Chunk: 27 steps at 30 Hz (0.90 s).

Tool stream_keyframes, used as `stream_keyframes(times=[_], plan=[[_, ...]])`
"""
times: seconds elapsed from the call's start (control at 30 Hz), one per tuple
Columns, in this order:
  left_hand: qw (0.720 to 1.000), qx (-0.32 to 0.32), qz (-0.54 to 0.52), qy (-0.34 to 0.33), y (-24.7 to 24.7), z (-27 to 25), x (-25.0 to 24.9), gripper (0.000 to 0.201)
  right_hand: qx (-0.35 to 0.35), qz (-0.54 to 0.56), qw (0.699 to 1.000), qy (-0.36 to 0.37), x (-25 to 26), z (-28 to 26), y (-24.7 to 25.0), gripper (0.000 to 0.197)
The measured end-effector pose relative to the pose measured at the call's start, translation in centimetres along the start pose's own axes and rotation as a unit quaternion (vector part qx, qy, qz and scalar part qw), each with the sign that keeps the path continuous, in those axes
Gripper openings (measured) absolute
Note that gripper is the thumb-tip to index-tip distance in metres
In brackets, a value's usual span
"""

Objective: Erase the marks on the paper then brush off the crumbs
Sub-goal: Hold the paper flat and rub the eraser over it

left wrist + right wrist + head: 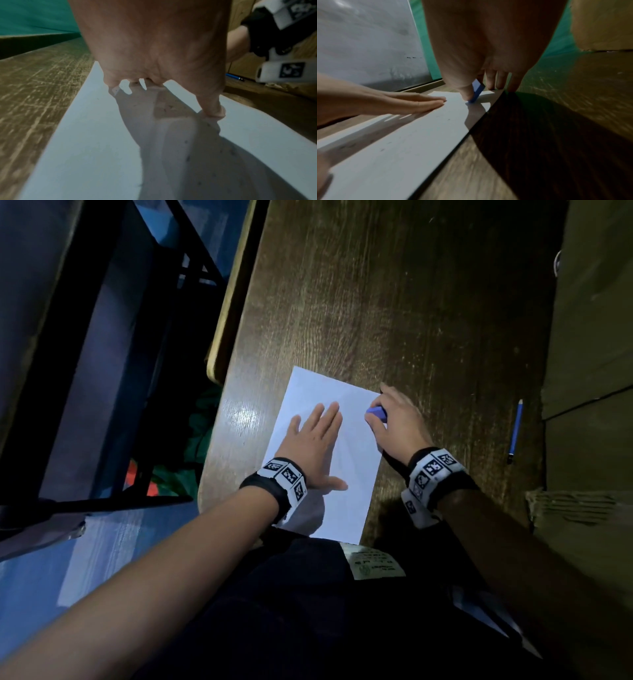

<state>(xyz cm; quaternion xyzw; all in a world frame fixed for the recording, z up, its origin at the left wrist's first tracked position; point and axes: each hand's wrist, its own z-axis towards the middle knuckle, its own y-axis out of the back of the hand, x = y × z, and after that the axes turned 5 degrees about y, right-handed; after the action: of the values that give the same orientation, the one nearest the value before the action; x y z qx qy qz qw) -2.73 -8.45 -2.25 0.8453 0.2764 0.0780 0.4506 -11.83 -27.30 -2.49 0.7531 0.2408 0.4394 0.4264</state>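
1. From the head camera, your left hand [313, 445] lies flat on the white rectangular sheet of paper [342, 501], fingers straight and close together, thumb spread toward you, gripping nothing. Your right hand [399, 419] is curled round a small blue block eraser [376, 413], which sits at the paper's far right part, near its right edge and just right of your left fingertips. The paper lies on the dark scratched wooden desk [411, 302], its near edge by your lap. A blue pencil [515, 432] lies on the desk, well apart to the right.

2. From the left wrist camera, your left hand [154, 47] presses down on the paper [85, 148], with the thumb [212, 108] touching the sheet. Small dark crumbs [187, 158] are scattered over the shaded part of the paper under your palm. The pencil [234, 77] shows beyond, on the desk [30, 88].

3. From the right wrist camera, your right hand [488, 47] pinches the eraser [476, 92] between thumb and fingers, tilted, its lower corner touching the paper [402, 148] close to the far right corner. Your left hand [399, 104] lies flat just beside it. Faint grey specks [382, 150] dot the sheet; no clear marks can be made out.
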Motion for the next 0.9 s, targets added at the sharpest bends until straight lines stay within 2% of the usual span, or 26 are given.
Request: stream_keyframes(times=[0.17, 0.33, 0.43, 0.63, 0.77, 0.83, 0.87, 0.9], plan=[[1.000, 0.008, 0.011, -0.002, 0.7, 0.4, -0.3, 0.145, -0.002, -0.046, 0.999, 0.024, 1.4, 0.9, -0.4, 0.009], [0.999, 0.004, 0.030, -0.012, 2.0, 1.1, -0.1, 0.143, 0.005, 0.007, 0.999, -0.043, 1.8, 1.8, -0.1, 0.008], [0.998, -0.002, 0.057, -0.034, 2.7, 1.4, 0.1, 0.135, 0.005, 0.073, 0.994, -0.080, 1.7, 1.9, 0.7, 0.006], [0.993, 0.021, 0.081, -0.077, 3.1, 2.1, 1.7, 0.114, -0.046, 0.168, 0.970, -0.172, 0.8, -0.1, 1.3, 0.011], [0.988, 0.029, 0.107, -0.110, 4.4, 2.0, 2.7, 0.083, -0.064, 0.182, 0.959, -0.208, 0.7, -2.6, -0.3, 0.015], [0.992, 0.014, 0.076, -0.101, 4.6, 1.8, 2.7, 0.069, -0.062, 0.207, 0.949, -0.229, 1.0, -3.9, -1.0, 0.019], [0.996, -0.004, 0.037, -0.082, 4.3, 1.6, 2.5, 0.068, -0.057, 0.219, 0.945, -0.238, 1.2, -4.6, -1.4, 0.019], [0.998, -0.017, -0.001, -0.056, 3.8, 1.4, 2.2, 0.075, -0.042, 0.232, 0.940, -0.245, 1.5, -5.3, -1.6, 0.018]])
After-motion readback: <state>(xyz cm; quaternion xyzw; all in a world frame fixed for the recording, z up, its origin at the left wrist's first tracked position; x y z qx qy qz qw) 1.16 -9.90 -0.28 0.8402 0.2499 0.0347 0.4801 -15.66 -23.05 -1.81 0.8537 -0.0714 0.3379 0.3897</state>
